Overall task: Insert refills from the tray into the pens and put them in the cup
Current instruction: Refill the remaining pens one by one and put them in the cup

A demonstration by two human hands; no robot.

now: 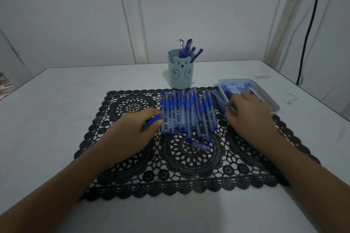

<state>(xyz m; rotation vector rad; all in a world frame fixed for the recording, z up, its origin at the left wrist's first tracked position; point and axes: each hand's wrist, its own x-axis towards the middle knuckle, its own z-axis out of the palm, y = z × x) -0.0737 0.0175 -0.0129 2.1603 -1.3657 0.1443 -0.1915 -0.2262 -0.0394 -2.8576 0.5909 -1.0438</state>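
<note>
Pens (187, 49) stand in the cup (180, 76), refills (234, 88) fill the tray (269, 100); left fingers (151, 127) grip a pen (153, 119), right fingers (232, 108) unclear.

cup (180, 73): matt plastic | mat (132, 157): openwork lace | tray (272, 104): translucent plastic

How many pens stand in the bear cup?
4 visible: a clear pen at left, two blue-capped pens in the middle, one pen leaning right; others may hide inside the cup.
</note>
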